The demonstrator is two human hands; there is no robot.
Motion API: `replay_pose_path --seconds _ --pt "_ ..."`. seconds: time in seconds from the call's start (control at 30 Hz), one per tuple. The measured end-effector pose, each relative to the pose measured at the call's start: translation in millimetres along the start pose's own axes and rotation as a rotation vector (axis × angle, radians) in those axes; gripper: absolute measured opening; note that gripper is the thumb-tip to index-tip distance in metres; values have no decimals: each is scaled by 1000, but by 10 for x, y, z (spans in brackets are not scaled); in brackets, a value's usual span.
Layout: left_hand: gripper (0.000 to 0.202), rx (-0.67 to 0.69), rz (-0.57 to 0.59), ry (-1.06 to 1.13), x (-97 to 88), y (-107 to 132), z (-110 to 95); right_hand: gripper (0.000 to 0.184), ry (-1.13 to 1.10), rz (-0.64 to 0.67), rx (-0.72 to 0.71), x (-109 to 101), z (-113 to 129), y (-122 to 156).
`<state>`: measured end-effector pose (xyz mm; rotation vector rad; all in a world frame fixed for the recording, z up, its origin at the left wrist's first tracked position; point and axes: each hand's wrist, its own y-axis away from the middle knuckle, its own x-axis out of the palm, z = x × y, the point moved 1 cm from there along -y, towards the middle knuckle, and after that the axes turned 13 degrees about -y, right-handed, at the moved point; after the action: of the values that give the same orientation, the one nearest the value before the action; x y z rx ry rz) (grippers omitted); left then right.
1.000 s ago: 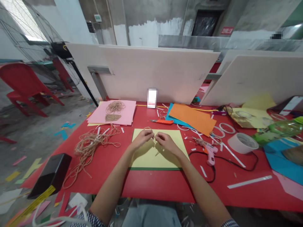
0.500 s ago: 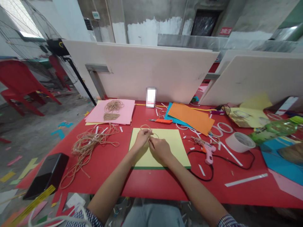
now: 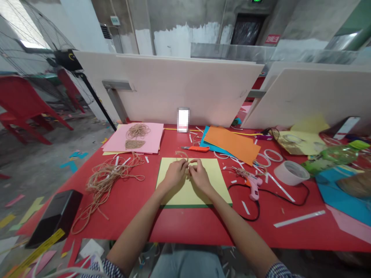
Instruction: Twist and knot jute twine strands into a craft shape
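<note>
My left hand [image 3: 175, 173] and my right hand [image 3: 199, 175] meet above a sheet of pale yellow paper [image 3: 185, 199], their fingertips close together. A short length of brown twine [image 3: 182, 153] curls up beyond the left fingers, and a bit more of it shows between the hands. The left fingers pinch the twine. With my right hand, thumb and forefinger come together at the twine too, the forefinger arched; the exact grip is small and partly hidden. Green edging shows along the yellow sheet's near side.
Left lie a loose twine heap [image 3: 106, 181], pink paper [image 3: 150, 139] with twine bundles, and a black box [image 3: 55, 216]. Beyond the sheet is an orange utility knife [image 3: 198, 149]. To the right are orange paper [image 3: 232, 143], a pink glue gun [image 3: 254, 185], a tape roll [image 3: 291, 172] and a green bottle [image 3: 333, 156].
My right hand has turned and its forefinger has lifted into an arch. The fingertips of both hands stay together over the yellow sheet. The whole view has shifted slightly.
</note>
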<state>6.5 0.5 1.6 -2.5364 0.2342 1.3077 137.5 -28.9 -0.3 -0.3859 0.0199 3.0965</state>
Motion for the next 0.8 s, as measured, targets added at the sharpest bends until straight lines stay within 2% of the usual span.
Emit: replay_pose_path --seconds 0.1,0.17,0.57,0.7,0.8 --pt "28 63 50 -104 -19 19 -9 18 293 18 -103 -81 59 -10" --pt "26 72 81 -152 -41 26 -8 21 390 57 -149 -120 94 -9" --pt "17 167 179 -265 -85 21 93 28 289 232 -176 -188 109 -54" --pt "17 190 166 -321 -93 28 87 27 355 250 -192 -208 130 -48" --pt "22 205 126 -323 -94 42 55 27 490 236 -210 -213 145 -40"
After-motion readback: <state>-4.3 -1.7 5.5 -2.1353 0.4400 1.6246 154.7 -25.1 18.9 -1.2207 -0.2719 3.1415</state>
